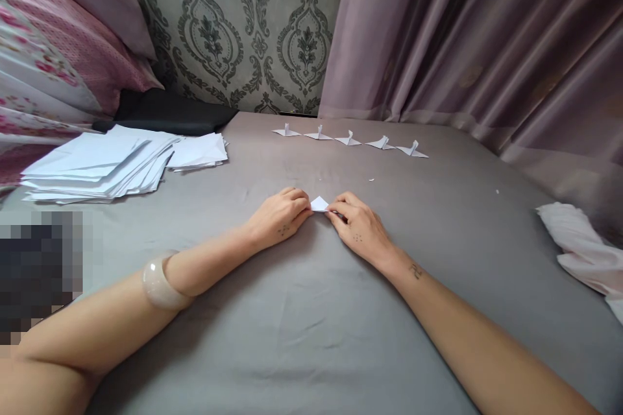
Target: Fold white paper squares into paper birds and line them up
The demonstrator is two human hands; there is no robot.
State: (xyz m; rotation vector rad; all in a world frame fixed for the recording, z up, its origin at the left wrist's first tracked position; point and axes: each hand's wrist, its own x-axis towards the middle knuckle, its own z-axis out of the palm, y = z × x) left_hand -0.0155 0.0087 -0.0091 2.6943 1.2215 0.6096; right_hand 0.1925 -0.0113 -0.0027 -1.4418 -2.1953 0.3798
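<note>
Head view shows a small white folded paper [320, 204] near the middle, its peak pointing away from the person and its two lower corners held between the hands. The left hand [285, 215] pinches the left corner, its fingers curled closely together; the right hand [360, 224] pinches the right corner between thumb and fingers. Both hands rest low over a grey cloth surface [311, 337], and a pale bangle [160, 286] circles the left forearm.

Beyond the hands, tiny white scraps [371, 180] lie on the cloth. Farther back, five folded paper birds [348, 139] stand in a row, wings spread, from the middle toward the right. To the left lies a large, uneven paper stack [87, 162], with a smaller paper pile [199, 152] just beside it and a black cloth [170, 113] behind. Crumpled white fabric [579, 240] sits at the far right. Patterned wallpaper [260, 45] rises at the back, flanked by a mauve curtain [413, 32] and pink floral fabric [29, 78].
</note>
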